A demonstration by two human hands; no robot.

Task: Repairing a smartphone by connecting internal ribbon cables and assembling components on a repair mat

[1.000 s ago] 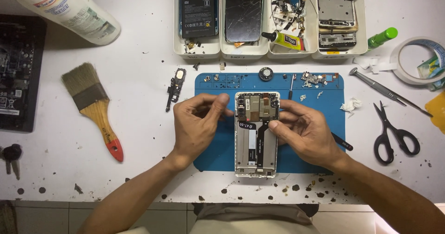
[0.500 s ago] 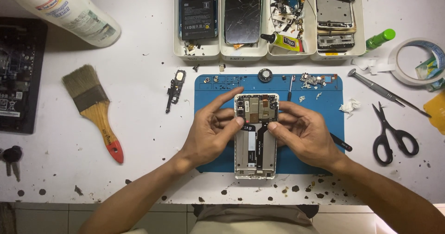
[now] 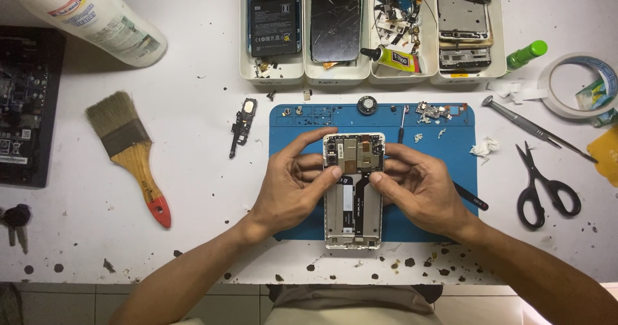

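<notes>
1. The opened phone [image 3: 353, 193] lies at the centre of the frame on the blue mat [image 3: 444, 148]; back cover off, boards bare.
2. My left hand [image 3: 293, 186] pinches its left edge, thumb pressing the upper board; my right hand [image 3: 421, 186] clamps the right edge, thumb on the middle.
3. Judging by loose screws [image 3: 432, 111] on the mat's upper edge, the stripping looks partly done; boards remain seated.

Both hands, left [image 3: 293, 186] and right [image 3: 421, 186], on opened phone [image 3: 353, 199] atop blue mat [image 3: 444, 148].
</notes>
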